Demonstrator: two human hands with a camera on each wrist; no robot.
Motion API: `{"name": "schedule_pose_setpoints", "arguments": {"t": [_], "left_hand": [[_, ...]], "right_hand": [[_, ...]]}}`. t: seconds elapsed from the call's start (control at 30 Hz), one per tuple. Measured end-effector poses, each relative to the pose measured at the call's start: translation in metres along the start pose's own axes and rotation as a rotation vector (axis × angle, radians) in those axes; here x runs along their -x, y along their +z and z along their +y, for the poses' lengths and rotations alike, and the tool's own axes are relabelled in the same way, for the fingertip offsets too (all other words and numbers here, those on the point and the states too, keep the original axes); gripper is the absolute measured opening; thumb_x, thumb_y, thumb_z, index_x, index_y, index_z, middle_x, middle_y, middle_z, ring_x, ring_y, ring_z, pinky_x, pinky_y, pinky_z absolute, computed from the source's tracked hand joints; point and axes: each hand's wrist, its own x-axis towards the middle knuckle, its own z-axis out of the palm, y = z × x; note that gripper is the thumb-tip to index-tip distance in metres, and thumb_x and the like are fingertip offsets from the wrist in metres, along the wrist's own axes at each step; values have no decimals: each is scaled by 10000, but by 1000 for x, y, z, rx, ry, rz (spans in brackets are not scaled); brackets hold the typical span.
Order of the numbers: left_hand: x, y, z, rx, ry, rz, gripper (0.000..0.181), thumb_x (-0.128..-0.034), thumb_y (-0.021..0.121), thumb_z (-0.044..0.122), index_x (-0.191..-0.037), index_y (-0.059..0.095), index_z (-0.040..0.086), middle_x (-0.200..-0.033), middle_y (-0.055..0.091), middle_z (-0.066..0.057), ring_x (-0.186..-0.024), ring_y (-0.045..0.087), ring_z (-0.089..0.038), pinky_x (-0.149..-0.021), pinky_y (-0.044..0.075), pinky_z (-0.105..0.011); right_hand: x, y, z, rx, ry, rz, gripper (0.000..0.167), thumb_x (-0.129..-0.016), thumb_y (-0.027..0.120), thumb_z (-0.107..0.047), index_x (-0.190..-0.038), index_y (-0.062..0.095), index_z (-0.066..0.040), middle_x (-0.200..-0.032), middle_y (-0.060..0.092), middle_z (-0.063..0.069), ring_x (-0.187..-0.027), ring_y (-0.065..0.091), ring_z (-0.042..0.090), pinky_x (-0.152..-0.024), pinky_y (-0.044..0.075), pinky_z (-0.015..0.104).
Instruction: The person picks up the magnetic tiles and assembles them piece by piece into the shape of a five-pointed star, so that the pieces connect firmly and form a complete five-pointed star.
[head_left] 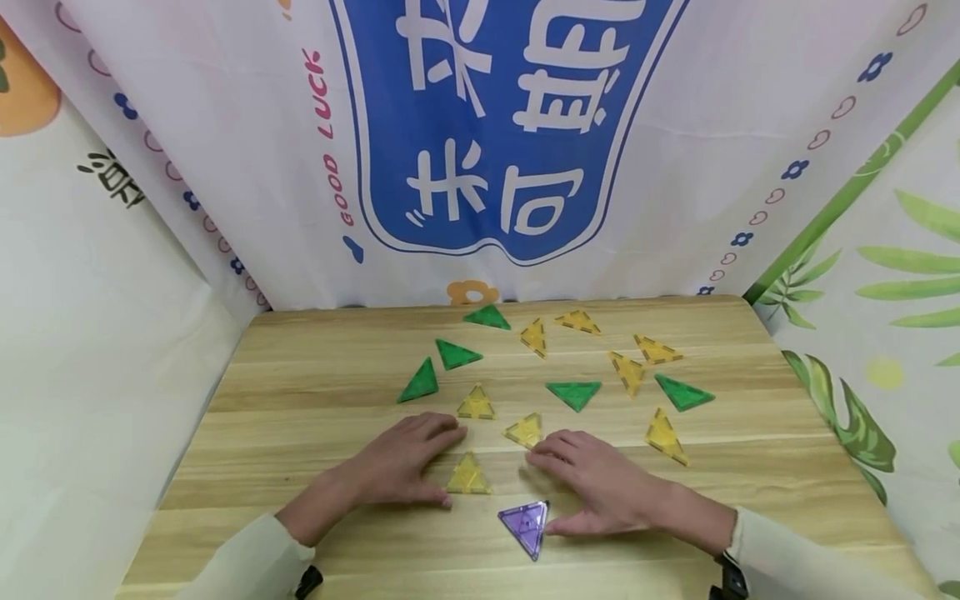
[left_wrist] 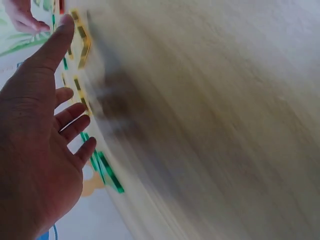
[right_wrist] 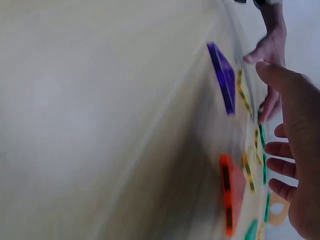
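All visible fingers (left_wrist: pixel 75 128): bending loosely, partly spreading, gripping nothing
Left hand (head_left: pixel 403 461): lying beside yellow tiles (head_left: pixel 470 479)
Right hand (head_left: pixel 603 486): arching over red tile (right_wrist: pixel 234 192), just beside purple tile (head_left: pixel 525 527)
Green tiles (head_left: pixel 575 395), amber tiles (head_left: pixel 663 437): lying beyond
Progress: seemingly early, lying flat, showing no joins

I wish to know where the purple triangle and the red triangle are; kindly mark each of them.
Purple triangle (head_left: pixel 526 525): head view, middle of its upper face.
Red triangle (right_wrist: pixel 237 186): right wrist view, on its flat face.
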Motion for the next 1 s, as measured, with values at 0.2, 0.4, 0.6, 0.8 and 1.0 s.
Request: {"name": "schedule_pose_setpoints", "arguments": {"t": [0.2, 0.4, 0.6, 0.8, 1.0], "left_hand": [[-9, 5, 3, -43, 32, 12, 909, -860, 773, 689, -1536, 560, 118, -1457, 528, -38, -1342, 499, -205, -1154, 442, -483], [-16, 8, 4, -79, 70, 57, 804, -860, 800, 650, -1451, 638, 130, -1369, 558, -5, -1248, 527, -167, -1082, 489, -449], [-18, 7, 5, -81, 81, 80, 686, -867, 822, 598, -1365, 690, 146, -1324, 593, 2, -1227, 557, -181, -1032, 509, -459], [-21, 6, 5, -56, 82, 48, 721, -890, 814, 573, -1464, 625, 180, -1348, 597, 20, -1246, 556, -176, -1019, 506, -467], [-23, 4, 4, -38, 105, 33, 654, -877, 841, 528, -1416, 668, 200, -1321, 592, 33, -1226, 560, -165, -1013, 490, -464]], "right_hand": [[-6, 13, -15, -52, -31, -7, 805, -872, 727, -731, -1399, 661, -126, -1320, 623, -36, -1217, 579, 125, -1026, 536, 361], [-6, 23, -26, -109, -29, -45, 704, -889, 725, -712, -1343, 680, -176, -1259, 603, -79, -1150, 561, 68, -957, 530, 292], [-7, 26, -29, -149, -38, -80, 610, -903, 766, -629, -1293, 712, -163, -1241, 587, -81, -1122, 544, 45, -937, 505, 206], [-9, 28, -29, -153, -36, -72, 586, -895, 792, -597, -1276, 725, -157, -1219, 593, -78, -1102, 558, 36, -921, 501, 169], [-11, 33, -27, -146, -39, -19, 604, -876, 814, -585, -1261, 733, -126, -1194, 616, -59, -1084, 580, 47, -913, 512, 166]]}}
